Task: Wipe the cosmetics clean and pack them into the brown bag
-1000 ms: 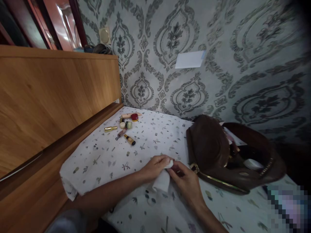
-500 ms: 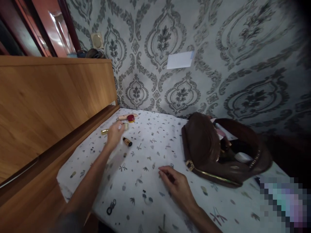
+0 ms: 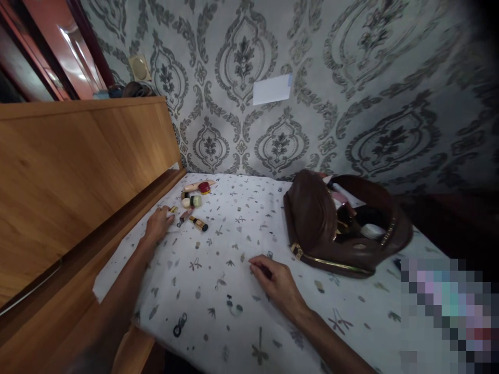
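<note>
At the left side of the patterned white sheet, my left hand [image 3: 159, 224] has its fingers closed round a gold tube [image 3: 172, 211], whose end shows past the fingertips. Right beside it lie a small pinkish tube [image 3: 184, 217] and a black-and-gold bottle [image 3: 199, 224]. Behind these are a pale greenish jar [image 3: 195, 201], a dark red round jar [image 3: 204, 187] and a beige tube [image 3: 191, 187]. My right hand [image 3: 273, 278] rests over the middle of the sheet, fingers curled loosely with a gap between thumb and forefinger, nothing in them.
An open brown bag [image 3: 323, 228] with several items inside stands on the right of the sheet [image 3: 234, 332]. A wooden panel [image 3: 86, 171] runs along the left. The patterned wall [image 3: 241, 124] rises behind. A blurred patch covers the lower right.
My left hand has moved left and toward me, from the jars to the gold tube, uncovering the small pinkish tube. My right hand keeps its pose. The whole view has shifted slightly.
</note>
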`<state>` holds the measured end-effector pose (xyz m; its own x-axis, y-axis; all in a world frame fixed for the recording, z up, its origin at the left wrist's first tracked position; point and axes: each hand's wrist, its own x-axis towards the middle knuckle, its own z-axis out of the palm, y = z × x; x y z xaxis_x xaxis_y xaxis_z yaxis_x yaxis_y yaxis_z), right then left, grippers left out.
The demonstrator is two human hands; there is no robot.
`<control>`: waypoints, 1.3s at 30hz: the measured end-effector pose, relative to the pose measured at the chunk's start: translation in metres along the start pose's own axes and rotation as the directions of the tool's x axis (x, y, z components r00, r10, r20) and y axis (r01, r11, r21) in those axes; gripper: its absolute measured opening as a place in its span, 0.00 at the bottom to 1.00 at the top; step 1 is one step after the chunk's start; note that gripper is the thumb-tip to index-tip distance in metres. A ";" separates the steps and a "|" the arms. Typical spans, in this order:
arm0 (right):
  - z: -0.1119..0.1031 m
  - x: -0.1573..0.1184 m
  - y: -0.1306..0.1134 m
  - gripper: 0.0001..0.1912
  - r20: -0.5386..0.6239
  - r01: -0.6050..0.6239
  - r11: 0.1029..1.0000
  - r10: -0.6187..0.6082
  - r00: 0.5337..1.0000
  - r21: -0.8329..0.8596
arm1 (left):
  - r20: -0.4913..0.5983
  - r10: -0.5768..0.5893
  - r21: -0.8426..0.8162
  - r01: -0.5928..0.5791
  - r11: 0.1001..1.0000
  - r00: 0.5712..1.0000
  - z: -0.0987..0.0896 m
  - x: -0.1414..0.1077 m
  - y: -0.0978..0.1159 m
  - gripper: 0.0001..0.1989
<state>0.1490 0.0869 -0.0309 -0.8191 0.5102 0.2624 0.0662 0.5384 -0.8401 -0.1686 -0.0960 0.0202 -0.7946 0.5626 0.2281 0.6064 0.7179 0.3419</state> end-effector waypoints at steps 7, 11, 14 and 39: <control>0.002 -0.001 -0.007 0.23 0.004 -0.117 0.949 0.122 0.993 0.294 | 0.154 0.419 -0.381 -0.338 0.861 0.895 0.010 -0.051 0.097 0.18; -0.005 -0.003 -0.020 0.27 0.044 -0.194 0.815 0.203 0.978 0.546 | 0.233 0.668 -0.606 -0.432 0.668 0.707 0.023 -0.083 0.153 0.18; -0.014 -0.011 -0.023 0.24 0.018 -0.203 0.757 0.245 0.969 0.621 | 0.202 0.699 -0.646 -0.443 0.622 0.686 0.034 -0.092 0.175 0.18; -0.032 -0.031 -0.008 0.24 -0.145 -0.083 0.687 0.267 0.953 0.722 | 0.042 0.756 -0.541 -0.621 0.567 0.653 0.062 -0.105 0.191 0.16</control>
<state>0.1923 0.0885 -0.0174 -0.6801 0.7270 0.0942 -0.2981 -0.1569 -0.9416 0.0325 0.0076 0.0050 -0.0597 0.9274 0.3692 0.8222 -0.1641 0.5450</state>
